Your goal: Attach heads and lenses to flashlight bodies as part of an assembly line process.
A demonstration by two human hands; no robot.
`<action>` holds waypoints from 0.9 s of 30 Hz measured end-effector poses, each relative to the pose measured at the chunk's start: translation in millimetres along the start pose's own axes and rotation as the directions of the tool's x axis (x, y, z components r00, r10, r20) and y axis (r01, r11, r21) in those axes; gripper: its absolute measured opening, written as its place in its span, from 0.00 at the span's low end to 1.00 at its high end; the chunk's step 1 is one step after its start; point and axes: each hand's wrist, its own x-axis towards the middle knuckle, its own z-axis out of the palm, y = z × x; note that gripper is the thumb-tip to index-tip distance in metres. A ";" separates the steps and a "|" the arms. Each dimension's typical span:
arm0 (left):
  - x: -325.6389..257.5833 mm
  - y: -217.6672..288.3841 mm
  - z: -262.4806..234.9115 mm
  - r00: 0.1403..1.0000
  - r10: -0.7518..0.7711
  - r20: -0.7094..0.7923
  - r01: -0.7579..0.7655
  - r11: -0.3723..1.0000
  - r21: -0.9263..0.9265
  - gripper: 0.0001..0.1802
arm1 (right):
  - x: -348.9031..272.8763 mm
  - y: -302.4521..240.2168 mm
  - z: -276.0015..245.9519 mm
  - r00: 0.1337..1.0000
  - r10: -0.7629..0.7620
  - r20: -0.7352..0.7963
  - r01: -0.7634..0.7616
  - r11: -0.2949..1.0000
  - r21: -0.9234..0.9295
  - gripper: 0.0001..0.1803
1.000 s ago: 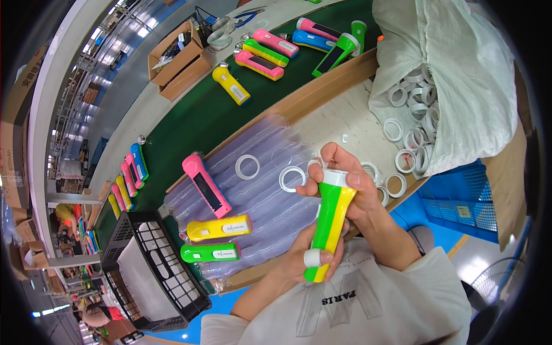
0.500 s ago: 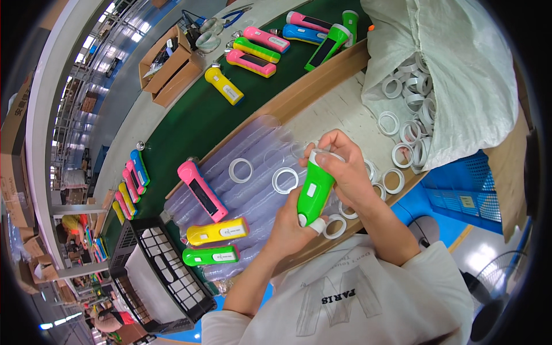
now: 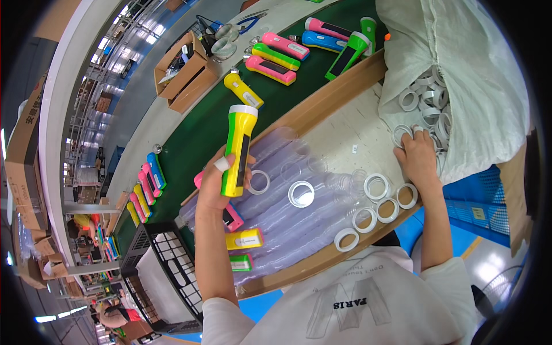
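Observation:
My left hand [image 3: 214,187] is closed around a yellow and green flashlight [image 3: 239,152]. The flashlight stands upright, its white-rimmed head at the top and a long dark panel along its body. A white wrap covers my left thumb. At the mouth of the sack, my right hand [image 3: 420,154] has its fingers bent down on a white ring [image 3: 401,137], at the edge of a pile of white rings [image 3: 426,99]. Below my left hand lie a partly hidden pink flashlight [image 3: 233,217], a yellow one [image 3: 245,238] and a green one [image 3: 241,263].
Clear plastic tubes [image 3: 276,213] fill much of the cardboard tray [image 3: 328,89], with several loose white rings [image 3: 364,219] on them. More flashlights [image 3: 276,56] lie on the green surface [image 3: 192,129]. A black crate [image 3: 172,270] stands left, a white sack [image 3: 468,75] right.
My right hand has let go of the flashlight and moved right to the rings. My left hand has carried the flashlight up and left, and its yellow side with the dark panel now shows.

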 end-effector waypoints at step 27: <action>-148.9 -87.2 144.1 0.822 -0.052 0.567 0.474 0.615 -0.630 0.31 | -46.1 -156.4 -16.9 0.863 -0.473 -0.175 -0.444 -0.877 0.183 0.16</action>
